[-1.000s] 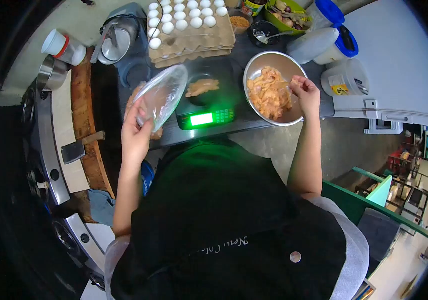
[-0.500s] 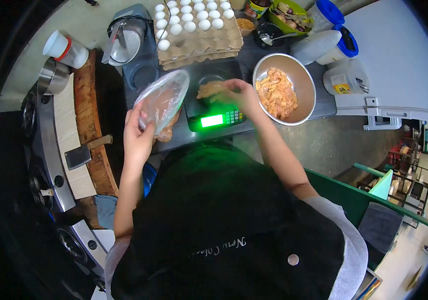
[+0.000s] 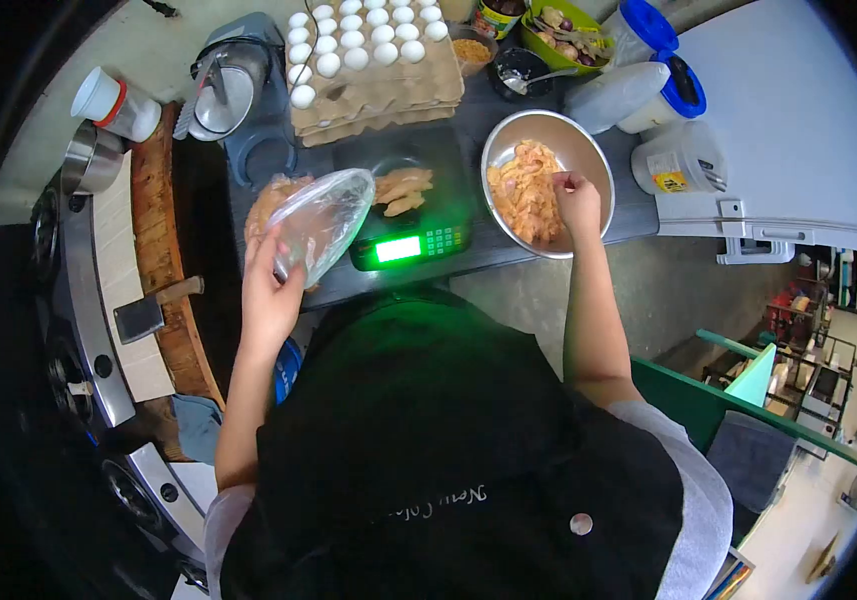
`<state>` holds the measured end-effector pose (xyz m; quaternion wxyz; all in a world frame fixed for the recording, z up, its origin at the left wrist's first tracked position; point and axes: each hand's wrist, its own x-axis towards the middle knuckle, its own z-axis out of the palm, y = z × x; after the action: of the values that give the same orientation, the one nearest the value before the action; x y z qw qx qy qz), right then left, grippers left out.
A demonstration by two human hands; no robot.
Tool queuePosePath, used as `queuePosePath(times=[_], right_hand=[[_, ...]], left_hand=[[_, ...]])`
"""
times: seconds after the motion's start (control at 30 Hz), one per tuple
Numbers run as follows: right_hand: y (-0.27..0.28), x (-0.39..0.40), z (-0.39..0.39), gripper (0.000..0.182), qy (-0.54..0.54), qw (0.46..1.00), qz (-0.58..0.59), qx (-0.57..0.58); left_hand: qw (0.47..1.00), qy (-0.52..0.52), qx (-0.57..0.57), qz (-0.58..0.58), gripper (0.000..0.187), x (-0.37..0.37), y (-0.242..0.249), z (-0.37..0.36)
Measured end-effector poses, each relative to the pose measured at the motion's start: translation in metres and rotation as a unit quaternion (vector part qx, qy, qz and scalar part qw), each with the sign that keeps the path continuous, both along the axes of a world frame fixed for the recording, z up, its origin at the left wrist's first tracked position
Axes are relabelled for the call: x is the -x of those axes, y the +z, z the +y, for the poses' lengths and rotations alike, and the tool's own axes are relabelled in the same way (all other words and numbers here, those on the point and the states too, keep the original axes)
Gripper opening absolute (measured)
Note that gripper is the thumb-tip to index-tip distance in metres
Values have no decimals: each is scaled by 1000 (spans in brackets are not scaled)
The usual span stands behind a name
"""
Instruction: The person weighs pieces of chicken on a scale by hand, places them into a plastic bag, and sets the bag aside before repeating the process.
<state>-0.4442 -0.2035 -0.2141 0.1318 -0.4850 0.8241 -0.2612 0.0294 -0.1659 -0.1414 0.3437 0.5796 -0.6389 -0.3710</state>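
Observation:
My left hand (image 3: 269, 285) grips a clear plastic bag (image 3: 327, 222), its mouth tilted toward the scale. Behind the bag, to its left, lies more marinated raw meat (image 3: 274, 200), apparently in plastic. On the black digital scale (image 3: 444, 150), whose display (image 3: 398, 249) glows green, rest several strips of raw meat (image 3: 405, 187). My right hand (image 3: 580, 208) is over the right side of a metal bowl (image 3: 601, 160), its fingers pinched together at the edge of the raw meat pieces (image 3: 529, 195) inside. What those fingertips hold, if anything, is hidden.
Egg trays (image 3: 379, 95) with white eggs stand behind the scale. A green bowl (image 3: 589, 25), a small black bowl (image 3: 519, 75) with a spoon and plastic tubs (image 3: 674, 160) line the back right. A cleaver (image 3: 141, 318) lies left, beside the stove burners (image 3: 69, 375).
My right hand has moved from the scale to the bowl on the right, leaving meat strips on the scale. The left hand still holds the bag, now shifted slightly and exposing meat behind it.

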Motion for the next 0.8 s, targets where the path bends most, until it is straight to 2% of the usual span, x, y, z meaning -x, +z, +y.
queuePosePath(times=[0.1,0.2,0.3,0.37,0.43,0.5,0.57,0.67,0.8], right_hand=[[-13,0,-6,17,50,997,26,-57],[-26,-20,-17,18,118,988,-27,-99],[-69,-18,-43,22,183,976,8,-116],[-75,-20,-53,23,215,947,128,-203],[-91,-13,-57,23,212,951,132,-181],[-99,-5,-57,23,210,955,137,-159],[-102,0,-52,24,237,960,132,-67],[-110,8,-55,24,265,955,84,-103],[-89,0,-58,23,262,955,75,-120]], left_hand=[[998,12,56,-7,55,8,-14,4],[998,28,56,-13,54,28,2,10],[997,32,58,-49,54,36,1,16],[997,54,39,-25,53,43,4,21],[997,73,20,0,53,48,5,25],[994,70,71,-45,54,51,1,30],[994,87,63,-26,55,57,-5,35],[994,102,41,-18,56,65,0,42],[994,91,32,-41,56,72,4,41]])
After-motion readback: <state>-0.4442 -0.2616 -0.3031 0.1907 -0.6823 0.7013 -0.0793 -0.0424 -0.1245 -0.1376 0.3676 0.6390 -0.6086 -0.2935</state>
